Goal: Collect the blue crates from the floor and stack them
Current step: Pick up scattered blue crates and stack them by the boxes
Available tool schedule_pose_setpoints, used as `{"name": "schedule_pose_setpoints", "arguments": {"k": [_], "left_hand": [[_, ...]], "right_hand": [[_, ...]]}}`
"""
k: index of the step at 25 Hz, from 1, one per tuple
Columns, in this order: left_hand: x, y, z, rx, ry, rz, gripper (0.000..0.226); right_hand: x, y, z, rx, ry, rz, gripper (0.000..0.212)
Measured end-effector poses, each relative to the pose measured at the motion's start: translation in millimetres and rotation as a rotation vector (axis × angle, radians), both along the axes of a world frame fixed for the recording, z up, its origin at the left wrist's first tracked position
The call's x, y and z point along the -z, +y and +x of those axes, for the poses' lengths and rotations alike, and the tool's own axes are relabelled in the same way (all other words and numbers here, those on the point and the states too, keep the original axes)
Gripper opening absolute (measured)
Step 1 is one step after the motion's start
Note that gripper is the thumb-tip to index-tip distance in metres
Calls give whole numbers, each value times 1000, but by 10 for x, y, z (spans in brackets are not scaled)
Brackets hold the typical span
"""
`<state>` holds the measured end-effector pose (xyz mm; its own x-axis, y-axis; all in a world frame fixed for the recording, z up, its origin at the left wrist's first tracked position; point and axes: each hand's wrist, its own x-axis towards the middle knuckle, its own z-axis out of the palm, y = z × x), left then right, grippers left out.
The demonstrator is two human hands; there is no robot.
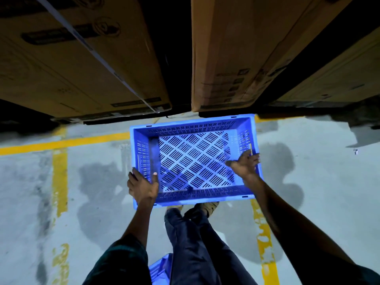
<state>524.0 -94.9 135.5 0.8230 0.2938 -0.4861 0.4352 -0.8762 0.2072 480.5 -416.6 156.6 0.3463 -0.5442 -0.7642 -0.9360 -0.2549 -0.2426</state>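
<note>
Cardboard boxes [86, 64]: tall cartons stand along the far side of the floor with a dark gap between them; they wall off the space ahead, which is probably why the load is carried in close to the body.
Floor [320, 182]: grey concrete marked with yellow lines [61, 143] and darker damp-looking patches.
Blue crate [193, 161]: empty, open side up, roughly level and seemingly held clear of the floor in front of the person's legs; level carriage should let it drop square onto a stack.
Second blue crate [159, 268]: only a corner shows low beside the legs; whether it is the stack, I cannot tell.
Left hand [143, 187]: wrapped over the near-left rim, thumb inside, fingers outside; clasping the crate.
Right hand [245, 166]: gripping the right rim further along, thumb inside; opposite holds balance the weight.
</note>
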Motion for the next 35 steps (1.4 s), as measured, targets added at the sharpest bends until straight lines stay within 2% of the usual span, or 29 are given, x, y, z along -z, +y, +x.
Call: {"name": "schedule_pose_setpoints", "arguments": {"k": [2,4,7,9,11,14,16,20,24,27,30,35], "left_hand": [[-79,-65,-125,118,16,36,87],[-233,-208,-235,245,23,14,84],[-532,-486,-372,420,105,-85,75],[-675,-619,-481,548,158,-191,65],[-877,-719,-604,693,274,-305,61],[-1257,-874,-765,882,402,-440,56],[-1512,-974,-936,1089,423,-503,44],[-2004,-1158,-1204,1497,525,-601,43],[-2370,-1438,-1604,1840,563,-662,41],[-2632,-1544,-2074,2013,590,-723,38],[-2844,-1509,-2709,2161,636,-784,35],[-3037,-1001,-3762,2285,781,-828,32]], "right_hand": [[-12,244,-10,76,-107,-31,94],[-79,482,-175,58,-174,-59,84],[-291,742,-641,35,-199,-103,71],[-484,835,-983,100,-178,-138,54],[-783,899,-1348,307,-139,-146,41],[-1218,998,-1867,619,-133,-251,38],[-1487,1183,-2274,765,-177,-306,37],[-2004,1591,-3096,1118,-251,-408,30],[-2471,2171,-3879,1454,-373,-666,24],[-2821,2782,-4334,1648,-452,-755,24],[-3056,3536,-4742,1868,-518,-871,14],[-3093,4612,-5193,2197,-595,-910,19]]}}
